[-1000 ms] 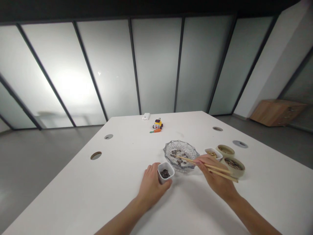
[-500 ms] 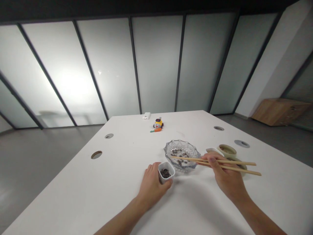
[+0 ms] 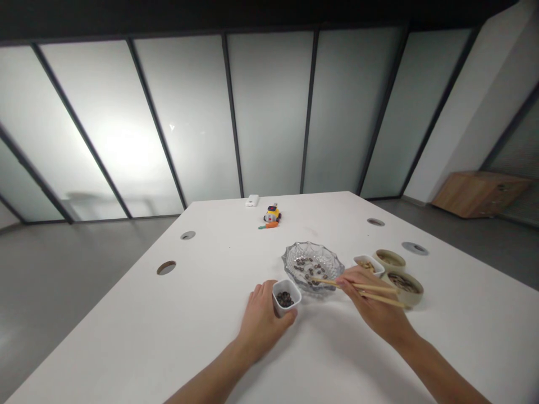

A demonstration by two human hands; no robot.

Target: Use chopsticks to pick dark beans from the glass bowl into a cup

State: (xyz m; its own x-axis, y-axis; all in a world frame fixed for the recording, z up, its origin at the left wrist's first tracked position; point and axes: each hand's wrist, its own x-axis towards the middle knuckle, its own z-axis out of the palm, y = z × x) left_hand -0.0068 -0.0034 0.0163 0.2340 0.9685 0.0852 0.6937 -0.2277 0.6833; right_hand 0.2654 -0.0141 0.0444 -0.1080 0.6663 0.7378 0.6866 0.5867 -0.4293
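Note:
My left hand (image 3: 266,314) is closed round a small white square cup (image 3: 277,307) that holds a heap of dark beans (image 3: 285,299). Just behind it stands a clear, scalloped glass bowl (image 3: 337,262) with several dark beans scattered over its bottom. A pair of wooden chopsticks (image 3: 374,288) is gripped in my right hand (image 3: 373,306), at the bowl's right side. The chopstick tips reach over the rim, down among the beans; whether they pinch one I cannot tell.
Beyond my right hand are a white dish (image 3: 381,268) with pale pieces, a greenish bowl (image 3: 403,262) and another greenish bowl (image 3: 416,300) with dark strips. Farther back lie a toy car (image 3: 272,214), a toy carrot (image 3: 269,225) and a white box (image 3: 252,200). Round holes pierce the white table (image 3: 210,314).
My right hand has moved left and toward me, and the chopstick tips have shifted right and nearer within the glass bowl. The white dish is less hidden. My left hand stays put.

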